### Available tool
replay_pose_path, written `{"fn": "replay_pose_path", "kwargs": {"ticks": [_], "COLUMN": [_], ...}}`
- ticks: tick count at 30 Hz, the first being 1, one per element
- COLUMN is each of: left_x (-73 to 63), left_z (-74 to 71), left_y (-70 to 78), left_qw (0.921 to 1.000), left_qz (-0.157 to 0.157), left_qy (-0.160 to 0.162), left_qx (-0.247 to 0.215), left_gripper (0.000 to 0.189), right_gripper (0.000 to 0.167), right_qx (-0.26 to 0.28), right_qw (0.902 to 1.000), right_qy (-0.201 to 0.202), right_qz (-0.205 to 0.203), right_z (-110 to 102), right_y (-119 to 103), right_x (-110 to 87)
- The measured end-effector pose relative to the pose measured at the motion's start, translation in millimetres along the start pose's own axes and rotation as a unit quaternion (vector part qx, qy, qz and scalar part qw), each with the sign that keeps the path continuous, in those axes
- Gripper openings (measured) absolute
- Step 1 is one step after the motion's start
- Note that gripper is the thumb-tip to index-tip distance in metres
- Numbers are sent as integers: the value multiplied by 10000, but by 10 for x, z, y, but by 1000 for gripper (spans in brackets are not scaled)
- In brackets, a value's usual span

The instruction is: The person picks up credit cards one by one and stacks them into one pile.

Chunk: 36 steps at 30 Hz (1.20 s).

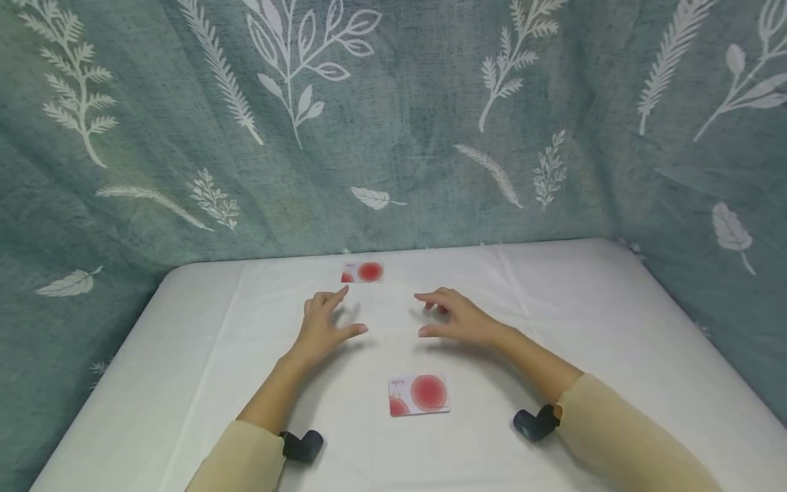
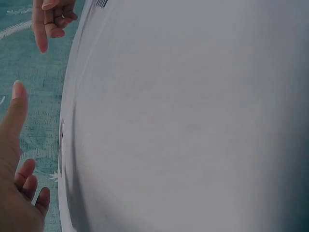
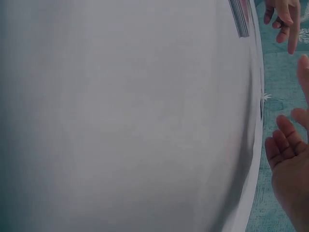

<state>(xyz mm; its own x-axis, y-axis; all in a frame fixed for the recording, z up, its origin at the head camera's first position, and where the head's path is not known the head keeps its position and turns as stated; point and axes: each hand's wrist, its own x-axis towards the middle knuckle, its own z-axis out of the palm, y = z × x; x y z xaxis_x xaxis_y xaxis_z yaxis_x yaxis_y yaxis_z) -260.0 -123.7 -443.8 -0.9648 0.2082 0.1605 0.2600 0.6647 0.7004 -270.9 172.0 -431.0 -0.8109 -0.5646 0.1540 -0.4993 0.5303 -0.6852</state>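
Observation:
Over the middle of the white table, my left hand point(image 1: 322, 324) hovers with thumb and index finger spread apart and nothing between them. Facing it across a gap, my right hand point(image 1: 458, 320) has its thumb and fingers parted, also holding nothing. Between the forearms, nearer me, lies a flat pink rectangular piece point(image 1: 419, 395) with a large red circle and the printed word "april". A matching pink piece point(image 1: 362, 272) lies near the far edge, just beyond the left index fingertip. In the right wrist view, a layered, striped edge point(image 3: 239, 19) shows at the top.
White cloth covers the table point(image 1: 246, 369). Behind its far edge hangs a green curtain point(image 1: 418, 171) with white leaf prints, which also runs along both sides. Dark wrist devices point(image 1: 302, 447) stick out from beige sleeves point(image 1: 621, 437).

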Motion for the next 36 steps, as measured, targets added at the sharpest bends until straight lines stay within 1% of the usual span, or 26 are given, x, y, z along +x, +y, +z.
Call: {"fn": "replay_pose_path", "kwargs": {"ticks": [2, 4, 9, 11, 13, 16, 19, 22, 24, 28, 32, 34, 36], "left_x": [65, 124, 252, 298, 340, 400, 457, 511, 544, 590, 611, 616, 617], "left_z": [1, 6, 39, 55, 75, 105, 128, 134, 131, 136, 151, 158, 161], "left_y": [-21, -35, -87, -108, -138, -183, -218, -229, -221, -204, -185, -178, -173], "left_qw": [9999, 9996, 9969, 9957, 9950, 9934, 9898, 9873, 9866, 9831, 9751, 9731, 9735], "left_qz": [-144, -220, -350, -460, -658, -1048, -1386, -1539, -1554, -1603, -1754, -1780, -1719], "left_qy": [-20, -54, -68, -43, -30, -14, 6, -1, -10, -65, -234, -313, -351], "left_qx": [28, 156, 705, 799, 756, 469, 315, 384, 488, 878, 1333, 1429, 1471], "left_gripper": [87, 87, 88, 88, 89, 88, 88, 88, 88, 88, 86, 85, 83], "right_gripper": [69, 70, 72, 72, 71, 70, 71, 72, 74, 76, 77, 76, 74], "right_qx": [-28, -89, -270, -356, -449, -568, -640, -743, -839, -1376, -2012, -2186, -2332], "right_qw": [9999, 9996, 9983, 9980, 9976, 9968, 9956, 9935, 9917, 9845, 9714, 9660, 9613], "right_qy": [-85, -182, -399, -431, -452, -488, -550, -646, -694, -691, -714, -764, -804], "right_qz": [116, 208, 338, 308, 286, 289, 412, 575, 683, 843, 1038, 1153, 1226], "right_z": [3, 3, 15, 23, 31, 41, 51, 70, 99, 191, 283, 310, 324], "right_y": [14, 25, 42, 48, 53, 59, 56, 42, 31, 24, 30, 35, 41], "right_x": [85, 172, 390, 469, 542, 653, 769, 890, 968, 1093, 1149, 1155, 1154]}}
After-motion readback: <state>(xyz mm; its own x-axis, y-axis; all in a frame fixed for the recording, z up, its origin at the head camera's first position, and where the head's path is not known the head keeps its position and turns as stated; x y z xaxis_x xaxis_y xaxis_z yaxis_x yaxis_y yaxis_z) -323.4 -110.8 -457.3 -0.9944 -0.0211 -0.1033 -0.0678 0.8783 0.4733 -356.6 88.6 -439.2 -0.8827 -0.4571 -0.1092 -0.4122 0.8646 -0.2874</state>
